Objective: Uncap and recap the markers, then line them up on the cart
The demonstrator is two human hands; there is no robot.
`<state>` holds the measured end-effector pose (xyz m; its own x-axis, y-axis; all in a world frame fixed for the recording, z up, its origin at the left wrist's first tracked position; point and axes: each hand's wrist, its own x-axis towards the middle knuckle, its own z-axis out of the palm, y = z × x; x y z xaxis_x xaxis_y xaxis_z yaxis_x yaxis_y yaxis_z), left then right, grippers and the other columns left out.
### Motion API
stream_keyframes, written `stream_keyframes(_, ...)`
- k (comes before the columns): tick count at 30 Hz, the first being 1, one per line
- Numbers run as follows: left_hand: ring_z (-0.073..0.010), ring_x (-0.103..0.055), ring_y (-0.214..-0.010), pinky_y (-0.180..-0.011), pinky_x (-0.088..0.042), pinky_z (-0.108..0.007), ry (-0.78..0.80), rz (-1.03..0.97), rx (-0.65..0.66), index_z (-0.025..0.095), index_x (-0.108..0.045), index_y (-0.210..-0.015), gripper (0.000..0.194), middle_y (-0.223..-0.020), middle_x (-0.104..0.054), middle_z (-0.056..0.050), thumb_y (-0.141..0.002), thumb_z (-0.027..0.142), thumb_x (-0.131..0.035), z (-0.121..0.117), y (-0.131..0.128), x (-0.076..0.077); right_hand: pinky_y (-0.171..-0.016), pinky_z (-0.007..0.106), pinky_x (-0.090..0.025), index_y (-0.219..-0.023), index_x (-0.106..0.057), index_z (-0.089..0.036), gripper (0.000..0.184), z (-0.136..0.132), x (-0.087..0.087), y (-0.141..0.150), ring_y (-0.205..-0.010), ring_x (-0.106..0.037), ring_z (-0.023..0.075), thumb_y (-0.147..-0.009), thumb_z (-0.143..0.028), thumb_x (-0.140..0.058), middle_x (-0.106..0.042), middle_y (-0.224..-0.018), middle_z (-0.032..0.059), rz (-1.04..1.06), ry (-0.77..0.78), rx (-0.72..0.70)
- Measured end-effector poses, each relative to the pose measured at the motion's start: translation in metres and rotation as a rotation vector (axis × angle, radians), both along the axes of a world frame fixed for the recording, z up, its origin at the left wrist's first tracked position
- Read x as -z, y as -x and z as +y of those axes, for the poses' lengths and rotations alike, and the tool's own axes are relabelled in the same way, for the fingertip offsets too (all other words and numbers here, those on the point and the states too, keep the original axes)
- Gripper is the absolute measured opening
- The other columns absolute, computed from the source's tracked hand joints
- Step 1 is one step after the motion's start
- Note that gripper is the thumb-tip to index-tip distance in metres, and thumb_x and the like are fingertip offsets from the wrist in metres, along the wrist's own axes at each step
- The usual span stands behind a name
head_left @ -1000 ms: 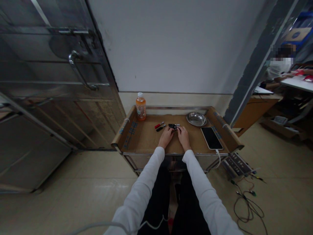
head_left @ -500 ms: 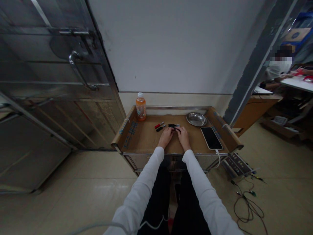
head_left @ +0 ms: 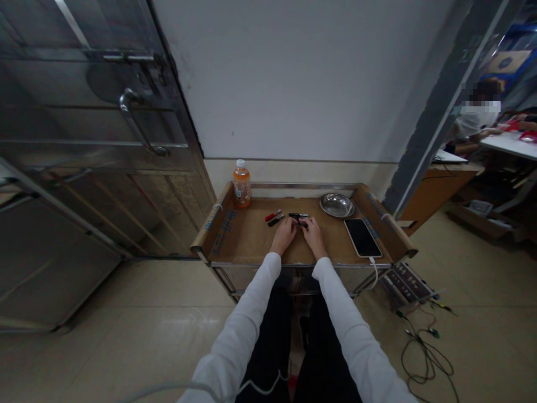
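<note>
Both my hands rest on a small cardboard-lined table (head_left: 251, 238). My left hand (head_left: 284, 234) and my right hand (head_left: 312, 235) meet at their fingertips around a small black object (head_left: 298, 217) with a metal tip. Each hand has its fingers closed on an end of that object. Just left of it lie a red marker (head_left: 272, 214) and a black marker (head_left: 276, 220), apart from my hands.
An orange drink bottle (head_left: 242, 183) stands at the back left corner. A steel bowl (head_left: 337, 205) sits at the back right, a phone (head_left: 362, 237) on a white cable lies right. A metal door (head_left: 96, 140) is left. Another person (head_left: 476, 120) sits far right. Cables (head_left: 423, 347) lie on the floor.
My hands stay together at the small black object with only slight finger motion. The view has shifted very slightly.
</note>
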<state>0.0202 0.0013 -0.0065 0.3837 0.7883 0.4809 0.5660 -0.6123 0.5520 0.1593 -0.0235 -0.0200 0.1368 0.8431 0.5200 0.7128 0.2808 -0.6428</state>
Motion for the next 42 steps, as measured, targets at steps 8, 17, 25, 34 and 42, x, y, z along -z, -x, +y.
stream_keyframes(8,-0.0179,-0.061,-0.093,-0.087,-0.049,-0.034,0.055,0.056,0.001,0.019,-0.055,-0.093,0.014,-0.094,-0.063,-0.005,-0.087,0.009,-0.047,-0.002,0.001,-0.003,-0.088,0.030,-0.044,-0.094,-0.064,-0.017,0.029,-0.009,-0.012,0.003,-0.093,-0.058,0.0186,-0.086,-0.010,-0.038,-0.058,-0.098,0.0085,-0.050,0.020,0.180)
stream_keyframes(17,-0.0213,-0.057,-0.100,-0.093,-0.046,-0.037,-0.048,0.143,-0.111,0.016,-0.058,-0.088,0.013,-0.099,-0.061,-0.010,-0.086,0.008,-0.048,-0.002,0.000,-0.003,-0.080,0.029,-0.037,-0.085,-0.066,-0.017,0.024,-0.015,-0.019,0.007,-0.086,-0.054,0.0182,-0.087,-0.012,-0.042,-0.059,-0.095,0.0082,-0.267,0.156,0.340)
stream_keyframes(25,-0.0203,-0.057,-0.099,-0.093,-0.045,-0.037,-0.034,0.145,-0.101,0.016,-0.058,-0.090,0.015,-0.099,-0.062,-0.009,-0.089,0.009,-0.045,-0.002,0.000,-0.002,-0.084,0.032,-0.035,-0.093,-0.064,-0.016,0.024,-0.015,-0.018,0.008,-0.093,-0.053,0.0213,-0.087,-0.012,-0.042,-0.060,-0.098,0.0109,-0.352,0.190,0.335)
stream_keyframes(34,-0.0215,-0.057,-0.098,-0.093,-0.045,-0.039,-0.061,0.121,-0.100,0.017,-0.055,-0.085,0.008,-0.096,-0.059,-0.009,-0.090,0.021,-0.050,-0.005,-0.003,-0.003,-0.087,0.036,-0.037,-0.086,-0.064,-0.017,0.024,-0.009,-0.008,0.006,-0.091,-0.052,0.0226,-0.084,-0.010,-0.041,-0.059,-0.093,0.0113,-0.248,0.081,0.295)
stream_keyframes(42,-0.0235,-0.056,-0.099,-0.093,-0.044,-0.040,-0.065,0.153,-0.166,0.016,-0.055,-0.087,0.012,-0.096,-0.059,-0.012,-0.088,0.012,-0.044,-0.006,-0.004,-0.004,-0.086,0.035,-0.037,-0.088,-0.063,-0.017,0.022,-0.012,-0.012,0.007,-0.092,-0.052,0.0227,-0.083,-0.009,-0.042,-0.060,-0.094,0.0113,-0.265,0.108,0.305)
